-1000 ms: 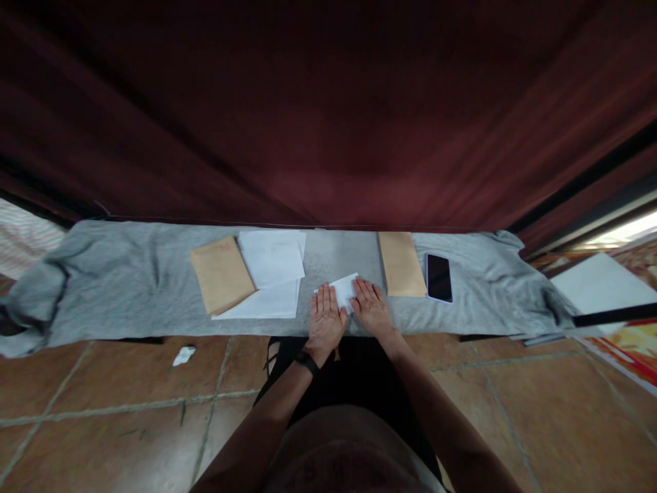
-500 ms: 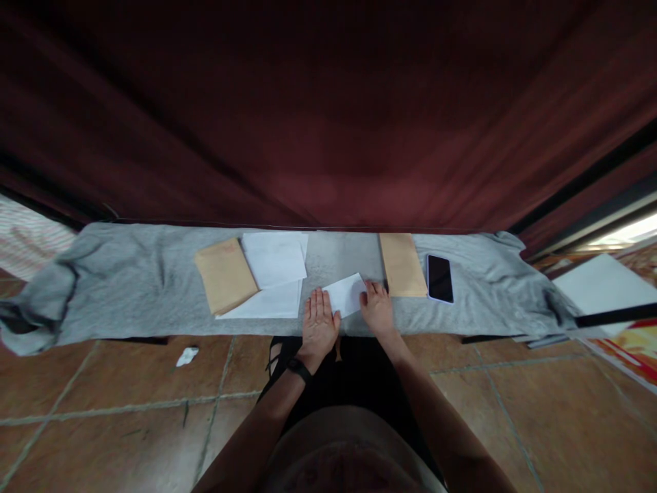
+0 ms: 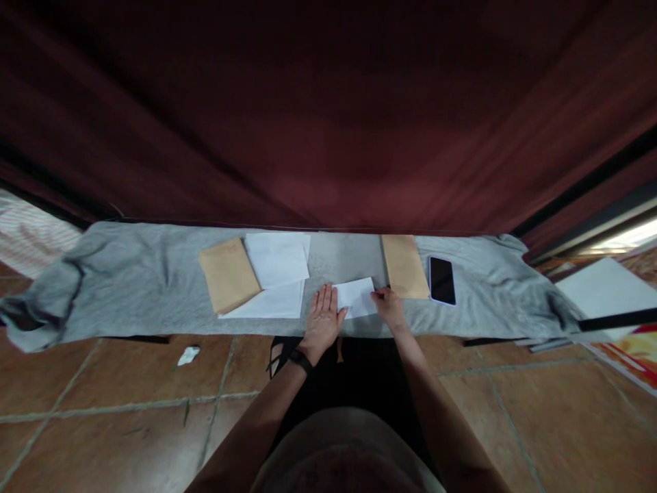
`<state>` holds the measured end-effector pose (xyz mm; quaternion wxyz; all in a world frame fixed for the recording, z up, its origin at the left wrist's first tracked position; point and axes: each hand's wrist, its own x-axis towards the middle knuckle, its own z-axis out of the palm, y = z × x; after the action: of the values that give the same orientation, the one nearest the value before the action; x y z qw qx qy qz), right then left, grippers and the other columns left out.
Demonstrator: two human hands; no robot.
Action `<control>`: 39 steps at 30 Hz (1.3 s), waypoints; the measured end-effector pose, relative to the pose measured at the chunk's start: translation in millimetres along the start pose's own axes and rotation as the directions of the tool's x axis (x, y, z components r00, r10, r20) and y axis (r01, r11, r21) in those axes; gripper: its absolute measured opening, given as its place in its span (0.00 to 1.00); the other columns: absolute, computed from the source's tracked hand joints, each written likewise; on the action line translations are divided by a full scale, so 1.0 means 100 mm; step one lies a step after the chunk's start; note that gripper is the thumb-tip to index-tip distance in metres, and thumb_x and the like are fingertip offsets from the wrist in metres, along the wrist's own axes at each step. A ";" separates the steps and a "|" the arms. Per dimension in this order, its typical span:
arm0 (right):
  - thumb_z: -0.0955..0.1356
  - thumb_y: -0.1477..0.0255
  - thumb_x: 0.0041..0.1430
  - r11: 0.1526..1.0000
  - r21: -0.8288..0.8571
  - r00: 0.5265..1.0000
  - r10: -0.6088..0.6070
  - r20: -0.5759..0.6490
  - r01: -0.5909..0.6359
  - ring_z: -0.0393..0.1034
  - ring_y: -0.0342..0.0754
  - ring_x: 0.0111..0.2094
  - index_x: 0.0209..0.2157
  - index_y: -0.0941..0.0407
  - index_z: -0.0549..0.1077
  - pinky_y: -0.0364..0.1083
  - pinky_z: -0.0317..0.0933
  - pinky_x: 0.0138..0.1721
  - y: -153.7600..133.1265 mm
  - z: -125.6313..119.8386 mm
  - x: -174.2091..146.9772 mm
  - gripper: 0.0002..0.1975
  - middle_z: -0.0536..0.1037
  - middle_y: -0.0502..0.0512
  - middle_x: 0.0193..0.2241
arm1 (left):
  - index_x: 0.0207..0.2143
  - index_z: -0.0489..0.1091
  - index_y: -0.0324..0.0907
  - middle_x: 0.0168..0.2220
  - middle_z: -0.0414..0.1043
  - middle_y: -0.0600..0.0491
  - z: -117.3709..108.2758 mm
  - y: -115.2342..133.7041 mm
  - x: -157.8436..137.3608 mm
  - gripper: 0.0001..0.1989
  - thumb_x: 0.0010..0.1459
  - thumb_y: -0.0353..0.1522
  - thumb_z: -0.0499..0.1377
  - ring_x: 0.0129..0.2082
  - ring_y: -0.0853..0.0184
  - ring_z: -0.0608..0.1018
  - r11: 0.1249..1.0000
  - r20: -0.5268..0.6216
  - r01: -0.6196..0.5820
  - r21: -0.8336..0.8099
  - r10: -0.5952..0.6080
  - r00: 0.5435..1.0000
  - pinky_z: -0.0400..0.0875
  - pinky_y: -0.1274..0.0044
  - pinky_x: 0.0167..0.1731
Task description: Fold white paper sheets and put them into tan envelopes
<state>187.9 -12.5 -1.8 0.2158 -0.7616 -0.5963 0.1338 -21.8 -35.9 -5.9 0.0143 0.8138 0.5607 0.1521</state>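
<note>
A folded white sheet of paper (image 3: 356,297) lies on the grey cloth (image 3: 169,287) right in front of me. My left hand (image 3: 323,316) rests flat on its left end, fingers stretched out and held side by side. At the sheet's right edge, my right hand (image 3: 390,307) pinches the paper between thumb and fingers. Just beyond my right hand is a brown envelope (image 3: 405,267). To the left of my left hand are white sheets (image 3: 277,260), partly under a stack of brown envelopes (image 3: 229,276).
A phone (image 3: 442,281) with a dark screen lies right of the envelope. A dark red curtain (image 3: 328,137) hangs behind the cloth-covered bench. Crumpled white paper (image 3: 188,355) is on the tiled floor (image 3: 128,383). A white board (image 3: 608,291) stands out at the far right.
The folded sheet has turned to lie straighter and shifted slightly right. My right hand has moved right and closed on its edge; my left hand stays flat on the sheet.
</note>
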 end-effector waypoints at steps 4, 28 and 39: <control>0.62 0.69 0.67 0.999 -0.025 0.999 0.033 -0.037 -0.034 0.78 0.52 0.36 0.36 0.56 0.77 0.44 0.65 0.36 0.05 -0.07 -0.09 0.13 0.82 0.59 0.32 | 0.69 0.52 0.35 0.70 0.53 0.42 0.01 0.17 0.05 0.29 0.70 0.37 0.46 0.71 0.58 0.52 0.995 0.019 -0.087 -0.044 0.088 0.996 0.51 0.59 0.68; 0.59 0.65 0.71 0.818 -0.274 0.837 -0.543 -0.074 0.506 0.59 0.58 0.65 0.68 0.56 0.57 0.60 0.51 0.64 -0.08 0.28 -0.47 0.27 0.60 0.64 0.67 | 0.69 0.52 0.40 0.69 0.55 0.45 -0.36 -0.56 -0.34 0.28 0.69 0.37 0.47 0.70 0.60 0.54 0.999 -0.034 0.002 0.036 -0.001 0.999 0.52 0.59 0.69; 0.57 0.64 0.71 0.838 -0.278 0.858 -0.507 -0.077 0.470 0.58 0.59 0.66 0.68 0.55 0.57 0.60 0.49 0.65 -0.08 0.33 -0.48 0.27 0.60 0.62 0.67 | 0.60 0.60 0.26 0.63 0.60 0.28 -0.82 -2.22 -0.38 0.37 0.58 0.45 0.60 0.65 0.44 0.62 0.670 -0.209 0.742 -0.025 -0.730 0.651 0.60 0.58 0.61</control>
<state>154.2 -51.8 -28.9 0.1889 -0.6124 -0.7655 -0.0584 -257.2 -0.9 20.5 -0.0075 0.4968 0.8451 0.1973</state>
